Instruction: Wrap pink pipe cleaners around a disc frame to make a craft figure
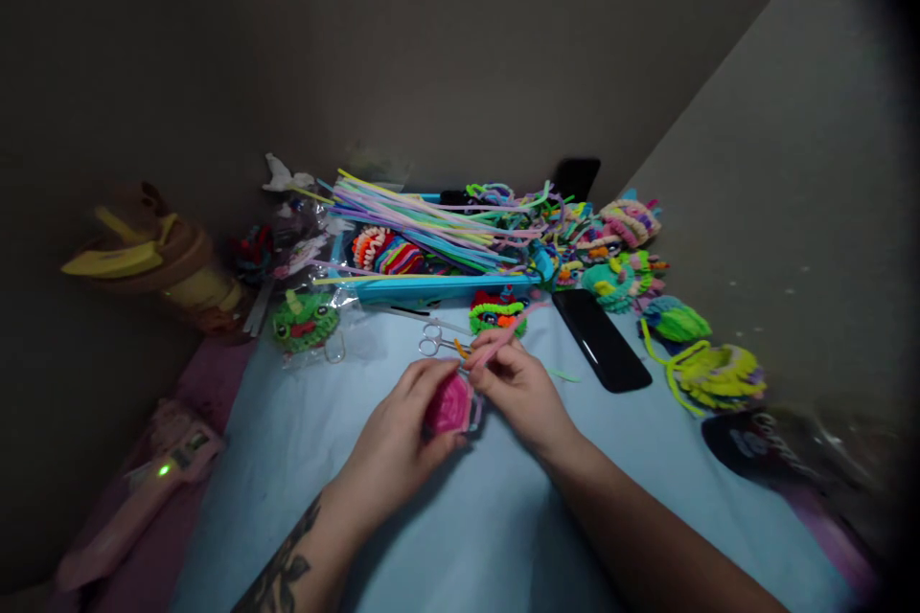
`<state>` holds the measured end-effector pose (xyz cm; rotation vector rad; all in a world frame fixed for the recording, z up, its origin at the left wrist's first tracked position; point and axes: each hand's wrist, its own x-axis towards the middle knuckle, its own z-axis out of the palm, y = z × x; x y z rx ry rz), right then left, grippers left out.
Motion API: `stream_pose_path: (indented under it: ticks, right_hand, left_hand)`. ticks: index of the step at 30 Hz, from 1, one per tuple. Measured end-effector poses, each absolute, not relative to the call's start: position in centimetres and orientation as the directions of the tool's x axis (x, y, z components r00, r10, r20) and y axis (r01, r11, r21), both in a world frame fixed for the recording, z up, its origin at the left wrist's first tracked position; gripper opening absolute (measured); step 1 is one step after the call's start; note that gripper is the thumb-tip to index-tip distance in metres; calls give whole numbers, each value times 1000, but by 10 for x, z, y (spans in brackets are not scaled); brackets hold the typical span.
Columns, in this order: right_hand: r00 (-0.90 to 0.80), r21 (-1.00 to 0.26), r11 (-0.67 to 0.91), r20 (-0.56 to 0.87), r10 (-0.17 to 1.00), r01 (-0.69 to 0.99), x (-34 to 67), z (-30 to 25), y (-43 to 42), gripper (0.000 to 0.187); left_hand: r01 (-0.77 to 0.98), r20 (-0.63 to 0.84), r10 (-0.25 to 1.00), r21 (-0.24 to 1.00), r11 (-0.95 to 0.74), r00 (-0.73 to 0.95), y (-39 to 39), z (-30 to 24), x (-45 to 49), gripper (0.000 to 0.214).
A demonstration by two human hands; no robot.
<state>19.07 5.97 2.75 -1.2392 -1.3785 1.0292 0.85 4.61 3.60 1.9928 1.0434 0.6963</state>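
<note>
My left hand (406, 431) is closed round a small pink cup-shaped piece (449, 404) made of coiled pipe cleaner, its hollow side facing me. My right hand (521, 393) pinches a pink pipe cleaner (503, 342) at the rim of that piece. The pipe cleaner's loose end points up and to the right. Just beyond the fingers lie small scissors (431, 341) with silver handles, their blades partly hidden by my hand. An orange bit (460, 349) shows by my right fingertips. A green and red pipe-cleaner figure (495, 314) sits behind my right hand.
A blue tray (446, 287) holds many pipe cleaners (431, 215) at the back. A black phone (602, 342) lies to the right, near several finished pieces such as a yellow one (719, 375). At left are a bagged green figure (306, 321) and a pink glue gun (154, 488) with a green light.
</note>
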Motion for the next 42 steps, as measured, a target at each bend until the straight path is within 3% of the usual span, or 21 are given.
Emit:
stream_pose_path:
  ticks: [5,18,22,27,34,42]
  right_hand:
    - [-110,-975,96,76,991,199,189,27,58,23]
    - [-180,-999,24,19,984,24,190,29,58,36]
    - [-108,-997,40,33,994,62,189,28,58,32]
    - [28,-997,33,31,999,-68,183,25,57,27]
    - [-50,-996,-14,-9,999,-94,173,23,49,25]
    - [-58,-994,106,106,993,5,183,30,51,16]
  left_hand:
    - [466,156,911,819,-336,382,47,28,9,66]
    - [432,229,845,776,-458,483,49,25,6,65]
    - [423,260,841,771,-477,475,48,28,7,69]
    - [421,249,909,823,-380,334,46,28,13,78]
    - [416,301,901,809,-415,313,46,28,16,67]
    - [449,231,897,802,-395,377,44,31,15,59]
